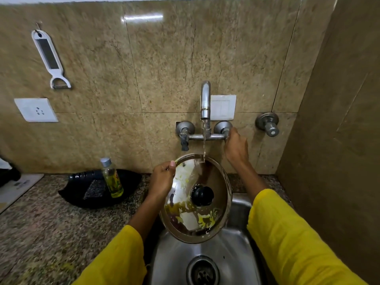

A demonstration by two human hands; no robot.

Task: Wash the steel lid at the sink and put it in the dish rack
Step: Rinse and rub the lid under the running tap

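The steel lid (pixel 207 177) has a black knob in its middle and yellow-white smears across its shiny face. It is tilted over the steel sink (pixel 174 258). My left hand (pixel 162 178) grips the lid's left rim. A thin stream of water falls from the tap spout (pixel 205 99) onto the lid's top edge. My right hand (pixel 235 147) is closed around the tap's right handle, just right of the stream. No dish rack is in view.
A black tray (pixel 82 194) on the speckled counter holds a small bottle of yellow liquid (pixel 112 177). A second valve (pixel 268 124) juts from the wall at right. A peeler (pixel 49 58) hangs above a socket (pixel 36 110). A side wall closes the right.
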